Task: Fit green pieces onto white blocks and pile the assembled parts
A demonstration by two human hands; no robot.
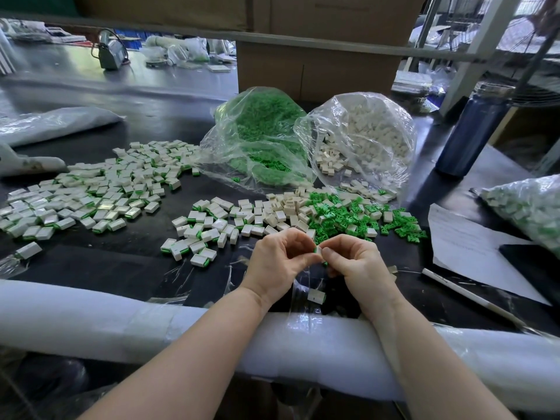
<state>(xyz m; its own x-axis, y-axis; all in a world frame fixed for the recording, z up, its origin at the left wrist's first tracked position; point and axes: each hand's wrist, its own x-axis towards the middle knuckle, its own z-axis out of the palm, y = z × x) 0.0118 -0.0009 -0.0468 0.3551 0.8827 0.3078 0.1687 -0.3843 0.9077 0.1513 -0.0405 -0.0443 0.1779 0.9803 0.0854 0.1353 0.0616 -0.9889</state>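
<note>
Both hands, left hand (pixel 280 259) and right hand (pixel 356 262), pinch one white block (pixel 318 249) mid-frame; I'd square up the green piece before pressing.

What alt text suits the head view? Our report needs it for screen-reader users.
A left hand and right hand pinch one white block between them over a dark table. Behind lie assembled parts, loose green pieces, and two open bags.

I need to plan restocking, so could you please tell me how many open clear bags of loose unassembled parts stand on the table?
2: the bag of green pieces at centre back, and the bag of white blocks beside it, to its right.
</note>
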